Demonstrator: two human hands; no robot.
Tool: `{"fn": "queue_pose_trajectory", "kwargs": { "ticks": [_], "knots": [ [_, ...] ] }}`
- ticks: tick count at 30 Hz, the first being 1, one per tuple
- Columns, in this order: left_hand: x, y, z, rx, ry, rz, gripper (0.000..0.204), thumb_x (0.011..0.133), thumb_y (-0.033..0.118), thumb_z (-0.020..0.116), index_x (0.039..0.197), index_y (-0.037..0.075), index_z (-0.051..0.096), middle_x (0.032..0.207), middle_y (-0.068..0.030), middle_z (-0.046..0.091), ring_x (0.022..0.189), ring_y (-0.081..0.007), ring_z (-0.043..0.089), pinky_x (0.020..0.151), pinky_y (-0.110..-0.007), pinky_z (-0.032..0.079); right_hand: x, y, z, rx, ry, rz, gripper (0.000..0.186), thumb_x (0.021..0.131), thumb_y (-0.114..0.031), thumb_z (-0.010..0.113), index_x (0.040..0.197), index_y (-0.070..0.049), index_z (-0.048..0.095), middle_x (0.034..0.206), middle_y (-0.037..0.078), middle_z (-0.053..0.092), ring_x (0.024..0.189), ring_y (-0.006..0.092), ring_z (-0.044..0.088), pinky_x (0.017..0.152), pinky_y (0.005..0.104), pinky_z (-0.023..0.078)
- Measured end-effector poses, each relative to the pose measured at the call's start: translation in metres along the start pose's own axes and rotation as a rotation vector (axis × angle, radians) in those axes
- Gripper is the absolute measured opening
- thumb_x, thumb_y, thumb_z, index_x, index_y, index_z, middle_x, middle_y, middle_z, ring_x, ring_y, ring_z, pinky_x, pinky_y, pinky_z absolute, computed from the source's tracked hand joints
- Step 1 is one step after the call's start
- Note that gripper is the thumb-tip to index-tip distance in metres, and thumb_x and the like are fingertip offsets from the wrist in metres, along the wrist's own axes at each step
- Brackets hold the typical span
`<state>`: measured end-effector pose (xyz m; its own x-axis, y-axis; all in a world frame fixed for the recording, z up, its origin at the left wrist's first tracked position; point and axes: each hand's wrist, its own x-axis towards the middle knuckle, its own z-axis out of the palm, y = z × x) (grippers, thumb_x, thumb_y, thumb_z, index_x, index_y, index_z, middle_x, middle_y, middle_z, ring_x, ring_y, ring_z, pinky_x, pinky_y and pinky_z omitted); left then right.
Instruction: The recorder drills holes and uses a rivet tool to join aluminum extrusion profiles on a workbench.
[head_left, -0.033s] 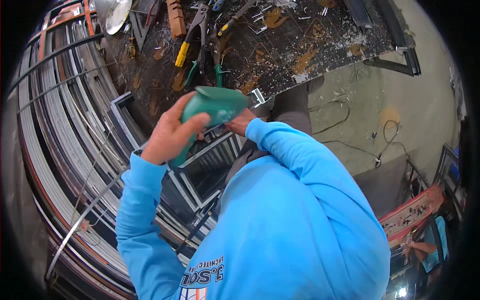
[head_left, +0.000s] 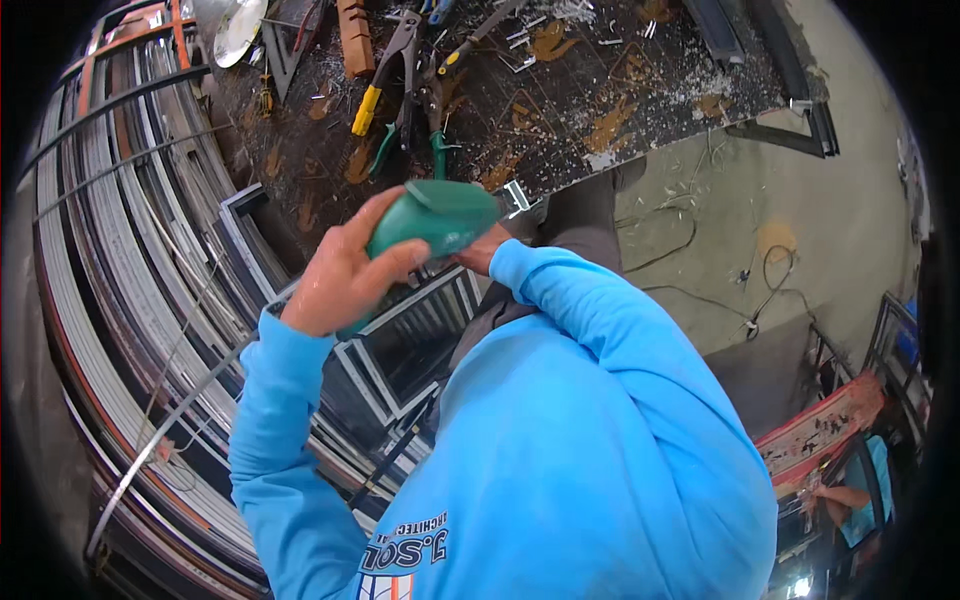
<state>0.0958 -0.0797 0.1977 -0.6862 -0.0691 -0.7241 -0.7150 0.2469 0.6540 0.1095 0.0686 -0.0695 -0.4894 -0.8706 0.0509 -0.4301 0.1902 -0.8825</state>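
Note:
My left hand [head_left: 345, 275] grips a green tool [head_left: 430, 225] with a rounded body, held in front of my body at the near edge of the dark workbench. Behind the tool, my right hand [head_left: 485, 245] shows only in part; its fingers are hidden. A silver metal piece [head_left: 516, 198] sticks out just beyond the tool's right end. On the bench above lie pliers with yellow and green grips [head_left: 390, 80], green-handled snips [head_left: 434, 120], a yellow-handled tool [head_left: 470, 45] and a reddish wooden block [head_left: 355, 40].
Long metal profiles [head_left: 120, 300] fill a rack at my left. Metal frames [head_left: 400, 350] lie below my hands. The littered workbench [head_left: 650, 100] has a dark frame [head_left: 790, 120] at its corner. Cables [head_left: 680, 240] cross the floor. Another person's arm [head_left: 840, 495] shows at lower right, near a red board [head_left: 820, 415].
My left hand and the green tool have shifted slightly down and to the right. My right hand sits marginally lower.

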Motion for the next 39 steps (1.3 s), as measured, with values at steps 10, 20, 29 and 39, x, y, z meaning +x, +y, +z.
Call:
{"fn": "queue_pose_trajectory", "kwargs": {
  "ticks": [10, 20, 29, 39],
  "knots": [
    [-0.104, -0.113, -0.038, -0.966, 0.127, 0.360, 0.085, 0.084, 0.022, 0.074, 0.157, 0.013, 0.033, 0.134, -0.0212, 0.057, 0.104, -0.0280, 0.065, 0.079, -0.042, 0.058, -0.063, 0.043, -0.229, -0.742, -0.078, 0.119, 0.075, 0.068, -0.027, 0.088, 0.136, -0.018, 0.058, 0.133, 0.007, 0.056, 0.132, 0.0277, 0.049, 0.116, 0.0574, 0.025],
    [0.076, -0.248, -0.050, 0.721, 0.928, 0.128, 0.103, 0.082, 0.007, 0.076, 0.164, 0.032, 0.019, 0.116, -0.0239, 0.047, 0.102, -0.0487, 0.057, 0.088, -0.055, 0.050, -0.049, 0.051, -0.172, -0.694, -0.147, 0.002, 0.086, 0.062, -0.012, 0.083, 0.142, -0.018, 0.054, 0.135, 0.008, 0.055, 0.129, 0.0284, 0.050, 0.112, 0.0502, 0.032],
    [0.112, -0.145, -0.023, 0.711, 0.858, 0.483, 0.063, 0.084, 0.011, 0.071, 0.144, 0.007, 0.050, 0.139, -0.0300, 0.050, 0.131, -0.0476, 0.047, 0.109, -0.053, 0.040, -0.048, 0.054, -0.154, -0.709, -0.157, -0.001, 0.041, 0.086, -0.013, 0.065, 0.126, -0.015, 0.059, 0.125, 0.011, 0.056, 0.120, 0.0319, 0.052, 0.104, 0.0515, 0.040],
    [0.311, -0.020, 0.024, 0.856, 0.383, 0.388, 0.044, 0.093, 0.015, 0.067, 0.134, 0.007, 0.054, 0.128, -0.0244, 0.059, 0.114, -0.0480, 0.060, 0.096, -0.055, 0.050, -0.016, 0.047, -0.178, -0.701, -0.505, 0.020, 0.077, 0.067, -0.014, 0.081, 0.139, -0.023, 0.057, 0.127, 0.008, 0.056, 0.121, 0.0335, 0.052, 0.100, 0.0536, 0.046]
  ]
}}
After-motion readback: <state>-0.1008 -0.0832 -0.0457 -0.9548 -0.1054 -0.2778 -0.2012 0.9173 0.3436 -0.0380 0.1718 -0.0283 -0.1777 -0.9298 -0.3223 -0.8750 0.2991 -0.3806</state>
